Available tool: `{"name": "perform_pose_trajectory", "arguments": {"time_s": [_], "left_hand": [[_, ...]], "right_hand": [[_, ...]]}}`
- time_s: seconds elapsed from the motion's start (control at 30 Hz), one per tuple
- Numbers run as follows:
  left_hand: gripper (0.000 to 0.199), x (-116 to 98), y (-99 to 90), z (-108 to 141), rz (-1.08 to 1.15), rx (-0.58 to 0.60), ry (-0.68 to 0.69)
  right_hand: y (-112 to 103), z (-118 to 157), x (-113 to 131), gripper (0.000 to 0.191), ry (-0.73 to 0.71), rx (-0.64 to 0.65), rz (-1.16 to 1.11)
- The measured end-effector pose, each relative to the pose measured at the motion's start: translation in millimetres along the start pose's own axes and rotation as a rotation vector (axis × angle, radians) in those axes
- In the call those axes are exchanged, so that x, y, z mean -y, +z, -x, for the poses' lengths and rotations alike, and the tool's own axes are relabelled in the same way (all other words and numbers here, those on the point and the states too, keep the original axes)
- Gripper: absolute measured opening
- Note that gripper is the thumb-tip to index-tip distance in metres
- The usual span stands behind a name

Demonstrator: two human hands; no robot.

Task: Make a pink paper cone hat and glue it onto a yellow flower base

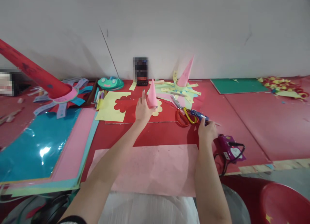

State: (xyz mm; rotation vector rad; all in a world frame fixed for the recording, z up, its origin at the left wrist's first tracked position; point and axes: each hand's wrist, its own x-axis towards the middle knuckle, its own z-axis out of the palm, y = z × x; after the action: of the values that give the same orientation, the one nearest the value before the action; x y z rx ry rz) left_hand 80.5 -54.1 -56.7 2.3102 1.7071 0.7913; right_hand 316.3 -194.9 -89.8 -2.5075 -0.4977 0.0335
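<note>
My left hand (143, 111) is closed round the base of a small pink paper cone (152, 96), its tip pointing up. Beside the cone lies a pale yellow scalloped paper piece (158, 110), partly covered. My right hand (207, 130) grips a blue glue gun (199, 114), a thin stick jutting out behind it. Scissors with red and yellow handles (183, 115) lie just left of the gun. A red scalloped paper flower (120, 104) rests on a yellow sheet (108, 114), left of my left hand.
A pink sheet (155, 166) lies in front of me. Another pink cone (186, 74) with paper strips stands behind. At left are a tall red paper cone (36, 72) and glossy blue sheets (41, 146). A purple power strip (230, 148) with a black cord sits at right.
</note>
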Motion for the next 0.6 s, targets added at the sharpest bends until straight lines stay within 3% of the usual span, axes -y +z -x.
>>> {"name": "perform_pose_trajectory", "arguments": {"time_s": [0.2, 0.37, 0.5, 0.6], "left_hand": [[0.092, 6.8, -4.7, -6.8, 0.089, 0.119, -0.028], [0.096, 27.4, -17.4, -3.4, 0.307, 0.266, 0.082], [0.105, 39.6, -20.5, 5.2, 0.382, 0.248, 0.116], [0.112, 39.4, -15.2, 14.2, 0.317, 0.292, 0.079]], "right_hand": [[-2.2, -2.6, 1.2, 0.031, 0.002, 0.039, 0.036], [-3.2, -0.2, 1.2, 0.033, 0.003, 0.043, 0.034], [-2.5, 1.1, 0.9, 0.033, -0.005, 0.019, 0.008], [-2.3, 1.6, 1.6, 0.032, -0.003, 0.012, 0.012]]}}
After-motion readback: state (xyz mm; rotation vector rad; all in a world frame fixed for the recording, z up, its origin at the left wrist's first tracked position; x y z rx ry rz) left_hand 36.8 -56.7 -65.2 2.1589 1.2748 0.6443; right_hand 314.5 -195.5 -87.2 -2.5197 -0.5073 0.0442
